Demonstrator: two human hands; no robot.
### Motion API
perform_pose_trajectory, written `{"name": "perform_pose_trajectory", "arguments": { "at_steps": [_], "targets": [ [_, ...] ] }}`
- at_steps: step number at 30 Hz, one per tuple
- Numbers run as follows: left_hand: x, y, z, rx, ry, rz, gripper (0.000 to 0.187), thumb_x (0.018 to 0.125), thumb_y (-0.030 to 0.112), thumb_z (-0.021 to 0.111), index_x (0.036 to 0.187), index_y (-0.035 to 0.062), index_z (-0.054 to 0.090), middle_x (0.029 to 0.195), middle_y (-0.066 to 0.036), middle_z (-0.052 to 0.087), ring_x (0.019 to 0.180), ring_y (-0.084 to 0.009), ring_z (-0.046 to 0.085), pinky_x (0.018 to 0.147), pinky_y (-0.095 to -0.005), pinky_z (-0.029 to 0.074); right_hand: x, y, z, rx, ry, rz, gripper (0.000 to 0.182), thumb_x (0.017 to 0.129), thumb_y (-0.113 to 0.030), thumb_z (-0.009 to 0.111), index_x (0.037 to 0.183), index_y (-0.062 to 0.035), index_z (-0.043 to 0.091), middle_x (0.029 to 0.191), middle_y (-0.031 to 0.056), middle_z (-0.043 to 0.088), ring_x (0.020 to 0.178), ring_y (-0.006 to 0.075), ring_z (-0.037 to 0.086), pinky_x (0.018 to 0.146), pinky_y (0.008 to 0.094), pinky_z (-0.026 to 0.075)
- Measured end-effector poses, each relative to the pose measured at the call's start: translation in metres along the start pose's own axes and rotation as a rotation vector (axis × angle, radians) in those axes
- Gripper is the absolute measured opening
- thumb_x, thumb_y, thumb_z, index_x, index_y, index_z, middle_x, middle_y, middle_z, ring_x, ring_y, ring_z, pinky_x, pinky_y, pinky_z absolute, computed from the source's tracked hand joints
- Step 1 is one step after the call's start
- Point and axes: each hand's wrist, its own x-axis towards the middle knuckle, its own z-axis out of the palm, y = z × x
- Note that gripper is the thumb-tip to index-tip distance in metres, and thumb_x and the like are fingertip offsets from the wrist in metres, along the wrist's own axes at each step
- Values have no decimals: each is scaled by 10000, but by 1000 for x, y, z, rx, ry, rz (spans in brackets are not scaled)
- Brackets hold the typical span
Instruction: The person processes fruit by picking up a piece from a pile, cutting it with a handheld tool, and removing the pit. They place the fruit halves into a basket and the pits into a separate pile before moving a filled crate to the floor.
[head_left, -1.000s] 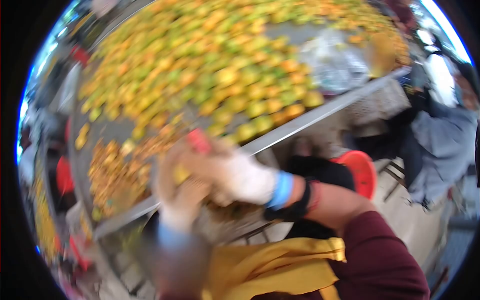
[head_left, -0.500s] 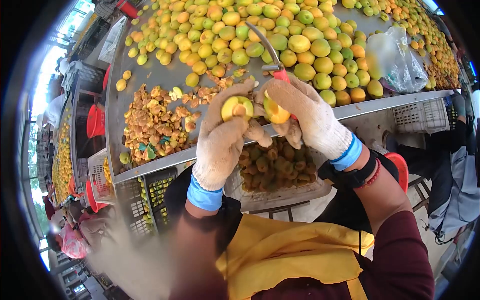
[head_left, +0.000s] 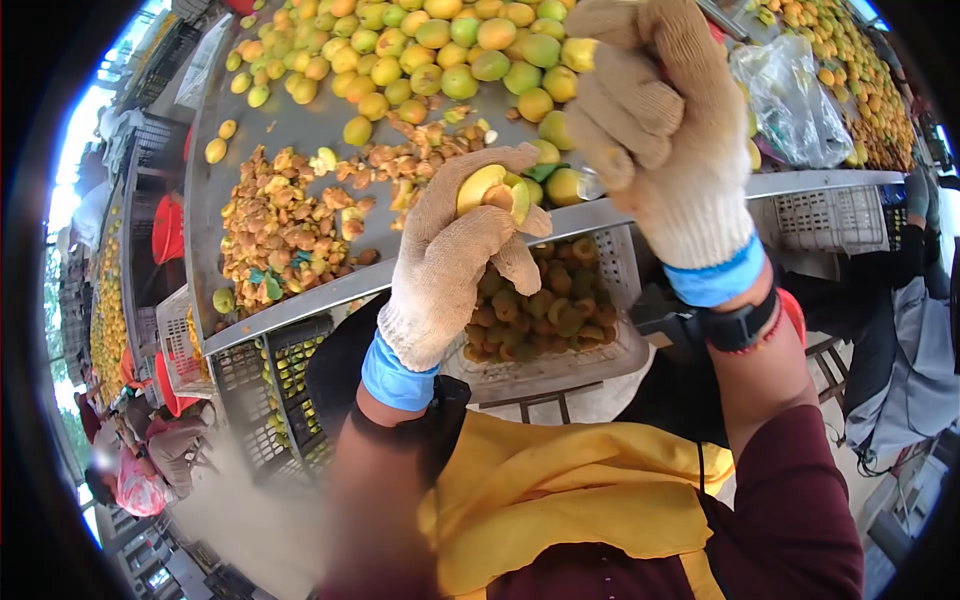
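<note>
My left hand [head_left: 465, 235], in a stained knitted glove, holds cut apricot-like fruit halves [head_left: 492, 192] between thumb and fingers, their yellow flesh and brown centre showing. Raised higher to the right, my right hand [head_left: 655, 115] is gloved too, with its fingers curled over the near edge of the fruit heap. Beside its knuckles a bit of the knife's red handle [head_left: 716, 32] shows; the blade is mostly hidden. Yellow-green whole fruits [head_left: 440, 60] lie heaped beyond both hands. A pile of brownish fruit scraps [head_left: 290, 225] sits left of my left hand.
A metal table [head_left: 290, 125] with a raised rim carries the fruit. Below its edge stands a crate [head_left: 620, 350] of browned halves. A clear plastic bag [head_left: 795, 100] lies at the right. A white crate [head_left: 830, 220] is under the table; other people sit at far left.
My right hand has moved up and right, away from the left hand, to the fruit heap. The curved blade, visible before, is now mostly hidden. My left hand keeps the cut fruit.
</note>
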Motion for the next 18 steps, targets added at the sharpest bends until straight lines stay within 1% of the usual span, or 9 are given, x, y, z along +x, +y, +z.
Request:
{"name": "perform_pose_trajectory", "arguments": {
  "at_steps": [1, 7, 9, 10, 12, 13, 14, 15, 18],
  "targets": [
    [0, -2, 5, 20, -10, -11, 471, 961, 71, 487, 1418, -37, 511, 997, -158, 712, 655, -170, 672, 657, -281, 558, 3, 2, 4, 530, -76, 125, 319, 1078, -318, 579, 967, -27, 643, 625, -7, 529, 477, 132, 462, 459, 289, 402],
    [0, -7, 18, 15, -9, -16, 422, 986, 102, 513, 1383, -40, 520, 970, -144, 712, 602, -149, 631, 630, -264, 538, 18, 23, -11, 433, 34, 155, 306, 1107, -296, 535, 900, -75, 578, 600, 10, 458, 452, 134, 408, 426, 295, 341],
    [-1, -6, 18, 17, -9, -10, 409, 992, 106, 519, 1374, -40, 521, 961, -143, 711, 588, -147, 620, 620, -263, 534, 40, 32, -18, 190, -479, -193, 314, 1110, -310, 529, 902, -81, 578, 592, 12, 452, 440, 147, 397, 420, 300, 334],
    [-2, -6, 18, 18, 13, -24, 394, 995, 110, 522, 1360, -37, 526, 950, -139, 708, 582, -145, 613, 600, -264, 531, 32, 34, -21, 193, -478, -191, 314, 1110, -310, 529, 902, -81, 578, 592, 12, 452, 440, 147, 397, 420, 300, 334],
    [-3, -6, 19, 18, 36, -42, 378, 998, 114, 526, 1346, -34, 532, 940, -135, 705, 576, -143, 606, 581, -266, 528, 10, 20, 7, 312, 71, 232, 364, 1120, -360, 493, 893, -86, 571, 575, 8, 437, 424, 150, 377, 402, 301, 329],
    [-3, -6, 19, 6, 37, -44, 360, 999, 118, 528, 1327, -29, 538, 925, -133, 701, 569, -142, 598, 556, -271, 524, 7, 22, 7, 312, 72, 235, 364, 1120, -360, 493, 893, -86, 571, 575, 8, 437, 424, 150, 377, 402, 301, 329],
    [-3, -6, 19, -7, 40, -47, 341, 1000, 123, 530, 1309, -24, 545, 911, -130, 696, 562, -140, 591, 531, -277, 519, 3, 24, 4, -215, 11, -30, 194, 1057, -247, 533, 1071, -75, 621, 684, 19, 566, 514, 123, 493, 495, 274, 406],
    [-3, -4, 20, -10, 43, -48, 341, 1000, 123, 530, 1309, -24, 545, 911, -130, 696, 562, -140, 591, 531, -277, 519, 1, 28, 2, -740, -54, -298, 283, 994, -134, 572, 1250, -64, 671, 793, 30, 695, 605, 97, 608, 588, 246, 484],
    [-3, -1, 19, -37, 72, -141, 309, 1002, 126, 527, 1278, -10, 558, 883, -121, 685, 557, -147, 587, 495, -288, 510, 7, 47, -7, -869, -145, -546, 285, 991, -153, 591, 1252, -66, 666, 788, 46, 705, 567, 94, 599, 554, 243, 491]
  ]
}}
